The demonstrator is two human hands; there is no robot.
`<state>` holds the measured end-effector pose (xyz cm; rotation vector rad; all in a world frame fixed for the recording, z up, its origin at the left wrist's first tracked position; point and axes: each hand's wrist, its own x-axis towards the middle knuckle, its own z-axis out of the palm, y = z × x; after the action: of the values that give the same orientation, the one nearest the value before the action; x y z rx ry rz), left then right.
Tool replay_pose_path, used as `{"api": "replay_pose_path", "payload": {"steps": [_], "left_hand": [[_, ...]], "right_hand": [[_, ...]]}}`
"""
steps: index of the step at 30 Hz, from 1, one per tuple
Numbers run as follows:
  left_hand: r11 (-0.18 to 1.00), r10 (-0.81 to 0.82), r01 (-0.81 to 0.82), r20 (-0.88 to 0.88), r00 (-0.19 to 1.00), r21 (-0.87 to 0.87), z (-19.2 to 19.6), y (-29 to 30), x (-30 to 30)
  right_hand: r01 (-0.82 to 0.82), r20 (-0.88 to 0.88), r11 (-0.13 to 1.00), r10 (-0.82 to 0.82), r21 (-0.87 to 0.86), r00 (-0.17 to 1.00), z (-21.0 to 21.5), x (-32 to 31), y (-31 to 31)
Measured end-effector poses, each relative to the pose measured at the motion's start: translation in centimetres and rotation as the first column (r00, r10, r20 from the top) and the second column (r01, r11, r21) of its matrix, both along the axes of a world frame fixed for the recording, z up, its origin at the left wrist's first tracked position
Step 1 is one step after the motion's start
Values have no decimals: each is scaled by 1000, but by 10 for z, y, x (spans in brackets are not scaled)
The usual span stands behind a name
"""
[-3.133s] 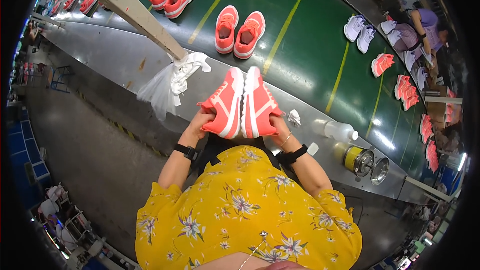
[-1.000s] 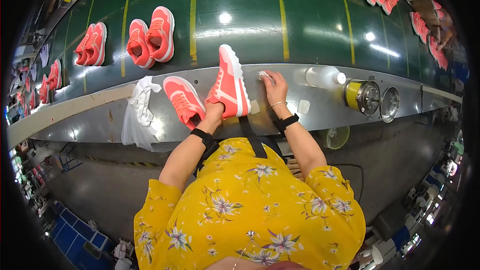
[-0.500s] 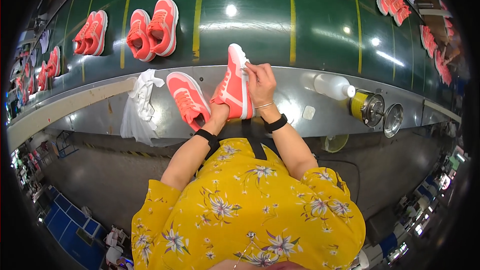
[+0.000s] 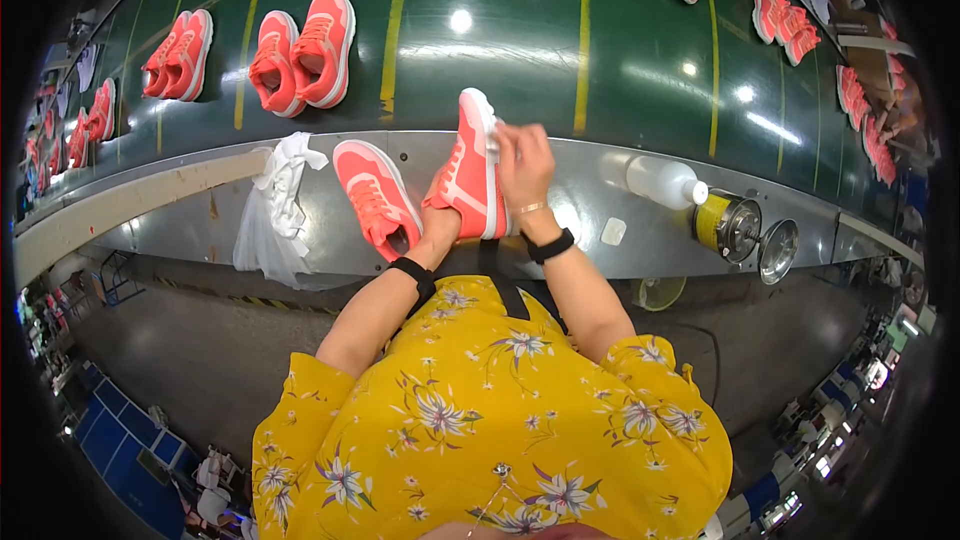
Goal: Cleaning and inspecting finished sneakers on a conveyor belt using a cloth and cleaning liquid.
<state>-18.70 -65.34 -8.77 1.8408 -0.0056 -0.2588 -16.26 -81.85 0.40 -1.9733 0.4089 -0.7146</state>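
Observation:
A coral-pink sneaker (image 4: 468,176) with a white sole stands toe-away over the metal ledge. My left hand (image 4: 441,221) reaches into its opening and grips it from inside, the fingers hidden by the upper. At the sole's right edge near the toe, my right hand (image 4: 526,162) is closed in a pinch, slightly blurred. Something whitish shows by its fingertips, too small to name against the white sole. Left of the held shoe, a matching sneaker (image 4: 375,192) lies on the ledge, beside my left wrist.
Beyond the metal ledge (image 4: 570,230) runs a green belt (image 4: 480,0) with yellow lines, carrying several coral sneakers (image 4: 325,45). A crumpled white cloth (image 4: 288,180) and plastic lie left. To the right are a white bottle (image 4: 662,180) and a yellow-banded metal can (image 4: 728,225).
My right hand has shifted slightly beside the toe and blurred. The held sneaker and my left hand stay nearly in place. The whole view has shifted a little.

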Motion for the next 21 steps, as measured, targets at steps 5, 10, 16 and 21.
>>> {"api": "replay_pose_path", "payload": {"steps": [5, 10, 16, 21], "left_hand": [[975, 69, -157, -454, 888, -159, 44, -16, 5], [974, 79, -156, -403, 912, -162, 36, -12, 3], [973, 80, -174, -486, 871, -151, 42, -18, -3], [966, 106, -188, -391, 914, -179, 15, -14, 0]], "right_hand": [[-3, 20, 1000, 3, -26, 1000, 2, 25, -5], [10, -67, 1000, -10, 0, 998, -3, -18, 3], [0, 2, 1000, 0, 2, 1000, 5, 30, -8], [0, -42, 1000, 0, 1, 999, 0, -5, -4]]}}
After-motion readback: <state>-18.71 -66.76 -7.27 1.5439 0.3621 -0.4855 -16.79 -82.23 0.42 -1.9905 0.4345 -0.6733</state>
